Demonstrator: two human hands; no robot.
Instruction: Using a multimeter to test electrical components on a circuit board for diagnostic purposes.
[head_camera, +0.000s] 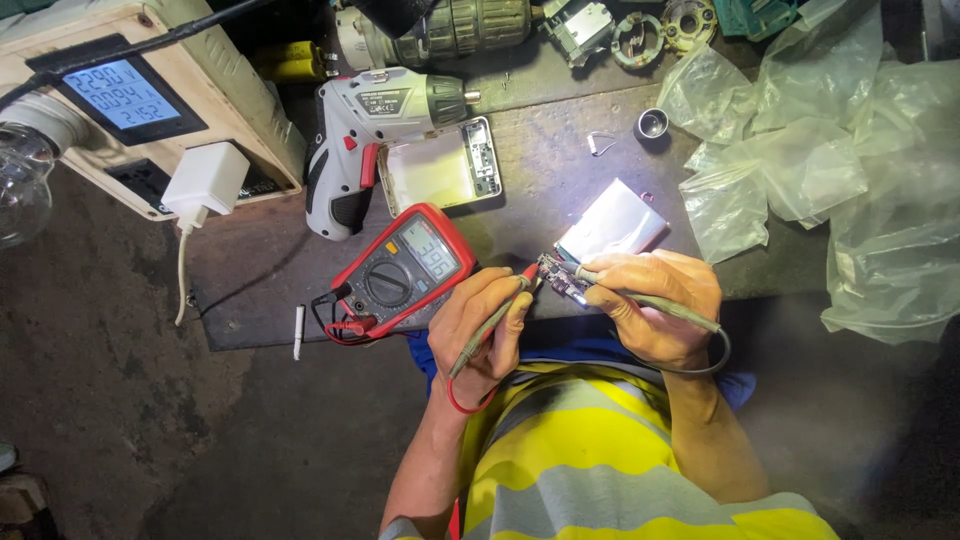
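My left hand (482, 332) grips a red multimeter probe (524, 277), its tip on a small circuit board (562, 277). My right hand (655, 303) holds a grey probe (640, 297) whose tip touches the same board from the right. The board is joined to a flat silver battery pack (612, 223) lying on the bench. A red and black multimeter (400, 268) with a lit display rests just left of my left hand, its leads running to the probes.
A grey and white cordless screwdriver (360, 135) and an open white case (440, 165) lie behind the meter. A power meter box (130, 95) with a white plug adapter (205, 180) stands at left. Crumpled clear plastic bags (830, 170) fill the right. Motor parts (640, 30) sit at the back.
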